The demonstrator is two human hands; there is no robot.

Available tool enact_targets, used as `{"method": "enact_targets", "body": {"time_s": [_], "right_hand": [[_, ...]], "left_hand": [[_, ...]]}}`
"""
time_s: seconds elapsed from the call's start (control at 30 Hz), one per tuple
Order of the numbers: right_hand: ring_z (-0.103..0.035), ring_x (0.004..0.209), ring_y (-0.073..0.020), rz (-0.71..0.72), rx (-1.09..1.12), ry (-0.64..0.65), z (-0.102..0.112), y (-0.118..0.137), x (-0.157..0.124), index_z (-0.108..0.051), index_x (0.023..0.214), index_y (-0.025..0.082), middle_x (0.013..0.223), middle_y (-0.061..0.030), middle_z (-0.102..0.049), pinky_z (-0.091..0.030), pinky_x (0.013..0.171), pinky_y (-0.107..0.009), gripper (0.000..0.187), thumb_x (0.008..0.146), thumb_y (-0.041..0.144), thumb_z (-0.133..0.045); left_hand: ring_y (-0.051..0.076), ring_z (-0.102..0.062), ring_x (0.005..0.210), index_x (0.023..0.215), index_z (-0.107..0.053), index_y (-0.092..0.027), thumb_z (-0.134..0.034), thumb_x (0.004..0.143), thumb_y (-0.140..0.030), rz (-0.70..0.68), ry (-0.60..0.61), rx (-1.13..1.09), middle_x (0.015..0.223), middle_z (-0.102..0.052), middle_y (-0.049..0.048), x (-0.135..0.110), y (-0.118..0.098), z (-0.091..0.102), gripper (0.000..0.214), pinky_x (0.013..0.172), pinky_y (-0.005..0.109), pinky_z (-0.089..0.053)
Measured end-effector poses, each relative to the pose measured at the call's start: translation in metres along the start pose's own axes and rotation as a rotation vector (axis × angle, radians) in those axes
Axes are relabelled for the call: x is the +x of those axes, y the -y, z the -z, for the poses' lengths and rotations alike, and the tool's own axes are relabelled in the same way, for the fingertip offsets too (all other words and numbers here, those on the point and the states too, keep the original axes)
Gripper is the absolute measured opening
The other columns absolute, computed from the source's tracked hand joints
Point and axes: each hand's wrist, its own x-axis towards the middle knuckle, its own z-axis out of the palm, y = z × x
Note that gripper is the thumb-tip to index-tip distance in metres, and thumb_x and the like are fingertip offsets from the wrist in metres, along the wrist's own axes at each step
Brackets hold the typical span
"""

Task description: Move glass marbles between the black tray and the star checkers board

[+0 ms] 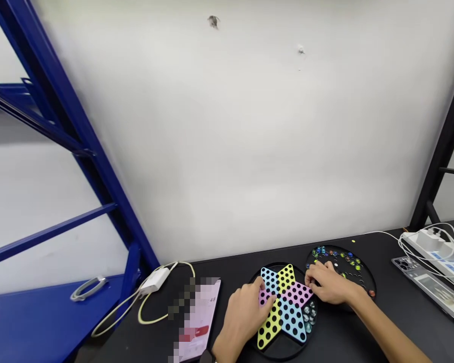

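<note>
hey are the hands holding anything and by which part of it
It can't be told: the left hand is over the left part of the star board, the right hand by its right pink point, any grip hidden.

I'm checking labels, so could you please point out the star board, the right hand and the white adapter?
Star board [289, 308], head view: blue section.
Right hand [328, 283], head view: back of hand.
White adapter [156, 280], head view: casing.

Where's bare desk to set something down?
Free: black tabletop between marble tray, right forearm and grey phone; also a patch bordered by pink-screened device, left hand and wall. Crowded: star board and marble tray, hands over both; power strip beside the phone.
</note>
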Motion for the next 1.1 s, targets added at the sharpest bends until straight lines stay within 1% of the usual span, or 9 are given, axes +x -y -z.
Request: {"method": "enact_targets", "body": {"time_s": [0.13,0.23,0.53,0.67,0.8,0.97,1.03,1.1], "right_hand": [[-0.054,0.097,-0.0254,0.012,-0.084,-0.008,-0.002,0.005,0.000,-0.058,0.089,0.025,0.097,-0.0039,-0.063,-0.036,0.090,-0.046,0.021,0.088,0.018,-0.039],[-0.054,0.098,-0.0263,0.009,-0.107,0.003,-0.002,0.006,0.000,-0.058,0.086,0.024,0.097,-0.0051,-0.063,-0.036,0.090,-0.047,0.020,0.087,0.018,-0.039],[-0.057,0.097,-0.0226,-0.004,0.050,0.106,0.006,0.001,-0.002,-0.058,0.082,0.024,0.097,-0.0029,-0.063,-0.037,0.095,-0.044,0.013,0.081,0.018,-0.046],[-0.058,0.100,-0.0223,-0.005,0.103,0.131,0.008,0.002,-0.002,-0.059,0.082,0.023,0.099,-0.0036,-0.063,-0.037,0.099,-0.046,0.014,0.083,0.018,-0.046],[-0.057,0.104,-0.0229,-0.011,0.122,0.151,0.011,0.004,-0.003,-0.062,0.084,0.024,0.103,-0.0041,-0.062,-0.034,0.104,-0.051,0.016,0.084,0.020,-0.046],[-0.056,0.110,-0.0241,-0.034,0.147,0.145,0.011,0.001,-0.006,-0.065,0.082,0.026,0.104,-0.0026,-0.061,-0.026,0.111,-0.057,0.014,0.079,0.022,-0.052],[-0.056,0.111,-0.0245,-0.041,0.158,0.142,0.010,0.000,-0.007,-0.065,0.080,0.026,0.103,-0.0023,-0.061,-0.024,0.112,-0.058,0.013,0.078,0.022,-0.053],[-0.054,0.118,-0.0267,-0.055,0.176,0.159,0.009,0.000,-0.007,-0.065,0.080,0.026,0.105,-0.0030,-0.060,-0.020,0.113,-0.060,0.012,0.075,0.023,-0.055]], "left_hand": [[0.028,-0.068,0.091,0.105,-0.063,-0.024,-0.055,0.091,-0.047,-0.004,-0.001,0.001,0.090,-0.072,0.0051,0.000,0.001,-0.002,0.028,0.073,0.032,-0.042],[0.027,-0.068,0.092,0.107,-0.063,-0.025,-0.055,0.091,-0.047,-0.007,0.003,-0.007,0.091,-0.071,0.0050,0.000,0.002,-0.003,0.028,0.074,0.031,-0.041],[0.026,-0.067,0.090,0.105,-0.063,-0.025,-0.055,0.089,-0.045,-0.044,-0.027,-0.052,0.092,-0.072,0.0040,0.000,0.006,-0.006,0.027,0.072,0.031,-0.040],[0.025,-0.067,0.091,0.104,-0.063,-0.025,-0.055,0.088,-0.044,-0.039,-0.015,-0.068,0.092,-0.072,0.0040,-0.001,0.005,-0.004,0.026,0.072,0.030,-0.040],[0.024,-0.066,0.094,0.101,-0.064,-0.026,-0.057,0.086,-0.043,-0.039,-0.023,-0.106,0.099,-0.072,0.0036,-0.002,0.005,0.000,0.023,0.075,0.030,-0.041],[0.026,-0.065,0.096,0.100,-0.064,-0.025,-0.058,0.085,-0.043,-0.035,-0.020,-0.141,0.102,-0.072,0.0040,-0.003,0.004,0.002,0.024,0.077,0.033,-0.042],[0.026,-0.065,0.096,0.100,-0.064,-0.026,-0.057,0.086,-0.043,-0.035,-0.016,-0.143,0.101,-0.072,0.0037,-0.004,0.003,0.003,0.024,0.077,0.033,-0.042],[0.025,-0.065,0.097,0.101,-0.064,-0.026,-0.057,0.086,-0.043,-0.032,-0.006,-0.135,0.102,-0.072,0.0029,-0.004,0.002,0.004,0.023,0.078,0.032,-0.042]]}}
